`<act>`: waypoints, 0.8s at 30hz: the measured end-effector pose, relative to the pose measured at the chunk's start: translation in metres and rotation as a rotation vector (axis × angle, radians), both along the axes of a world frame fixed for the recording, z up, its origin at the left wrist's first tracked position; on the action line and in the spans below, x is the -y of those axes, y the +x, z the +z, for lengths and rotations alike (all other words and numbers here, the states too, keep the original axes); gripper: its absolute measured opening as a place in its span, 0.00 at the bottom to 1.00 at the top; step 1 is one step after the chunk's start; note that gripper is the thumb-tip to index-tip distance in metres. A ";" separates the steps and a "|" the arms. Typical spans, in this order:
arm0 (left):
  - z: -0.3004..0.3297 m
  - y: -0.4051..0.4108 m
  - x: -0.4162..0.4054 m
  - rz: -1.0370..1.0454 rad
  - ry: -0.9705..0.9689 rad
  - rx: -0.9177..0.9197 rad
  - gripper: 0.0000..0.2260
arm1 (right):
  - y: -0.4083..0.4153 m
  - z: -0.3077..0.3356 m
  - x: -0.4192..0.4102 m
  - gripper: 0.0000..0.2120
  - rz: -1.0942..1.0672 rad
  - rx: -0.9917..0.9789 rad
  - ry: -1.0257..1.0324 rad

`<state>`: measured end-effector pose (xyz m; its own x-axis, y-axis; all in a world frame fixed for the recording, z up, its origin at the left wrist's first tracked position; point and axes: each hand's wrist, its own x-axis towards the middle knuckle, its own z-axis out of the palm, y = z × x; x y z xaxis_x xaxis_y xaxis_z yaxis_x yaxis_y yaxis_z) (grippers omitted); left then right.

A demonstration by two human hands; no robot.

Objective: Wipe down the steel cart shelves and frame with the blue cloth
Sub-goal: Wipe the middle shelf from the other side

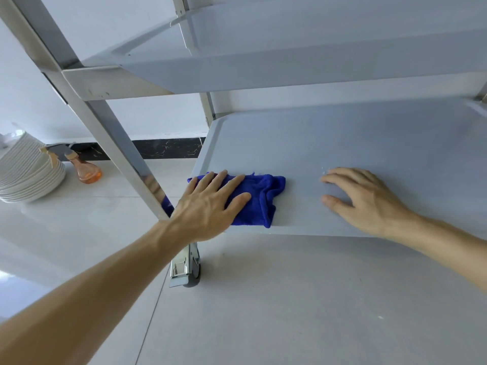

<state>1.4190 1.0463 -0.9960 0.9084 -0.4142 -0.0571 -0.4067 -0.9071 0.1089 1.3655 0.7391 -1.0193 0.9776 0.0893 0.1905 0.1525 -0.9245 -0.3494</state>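
The steel cart's bottom shelf (355, 138) fills the middle right of the view, with a higher shelf (290, 64) above it. A blue cloth (263, 198) lies crumpled at the shelf's front left corner. My left hand (210, 204) lies flat on the cloth with fingers spread, pressing it down. My right hand (363, 198) rests on the bare shelf to the right of the cloth, fingers apart, holding nothing. The cart's front left upright post (110, 133) slants down to a caster wheel (188, 272).
A tall stack of white plates (29, 169) stands on the pale tiled floor at the left. An orange spray bottle (87, 169) stands beside it. A white wall with a black marbled skirting (168, 148) runs behind the cart.
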 end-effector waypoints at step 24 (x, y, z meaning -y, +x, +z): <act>-0.013 0.043 0.005 0.293 0.093 0.069 0.36 | -0.008 0.011 0.052 0.28 -0.248 -0.138 -0.198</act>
